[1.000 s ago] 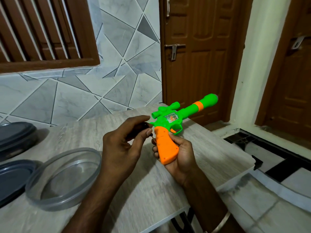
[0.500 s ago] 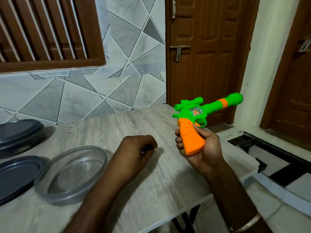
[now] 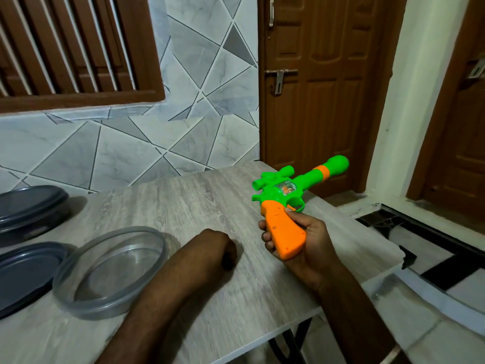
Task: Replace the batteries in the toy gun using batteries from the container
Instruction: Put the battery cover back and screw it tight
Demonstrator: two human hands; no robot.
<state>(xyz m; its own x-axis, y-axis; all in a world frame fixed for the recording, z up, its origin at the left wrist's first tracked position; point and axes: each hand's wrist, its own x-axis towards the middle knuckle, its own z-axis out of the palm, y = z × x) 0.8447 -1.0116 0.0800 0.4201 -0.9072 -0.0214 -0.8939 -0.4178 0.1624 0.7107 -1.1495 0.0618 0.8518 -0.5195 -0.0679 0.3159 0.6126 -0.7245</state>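
My right hand (image 3: 307, 237) grips the toy gun (image 3: 286, 206) by its orange handle and holds it above the table's right part. The green barrel points up and to the right. My left hand (image 3: 215, 245) rests on the wooden table (image 3: 183, 200) as a closed fist, left of the gun and apart from it. A small dark piece (image 3: 227, 261), seemingly a battery, shows between its fingers. The clear round container (image 3: 78, 295) lies left of my left forearm and looks empty.
A dark grey lid (image 3: 21, 274) lies at the left edge beside the clear container. A closed dark container (image 3: 29, 206) stands behind it. A tiled wall backs the table. The table's right edge drops to the floor near a brown door (image 3: 320, 101).
My left hand has left the gun's handle, dropped to the table and closed into a fist. My right hand has carried the gun to the right and slightly up.
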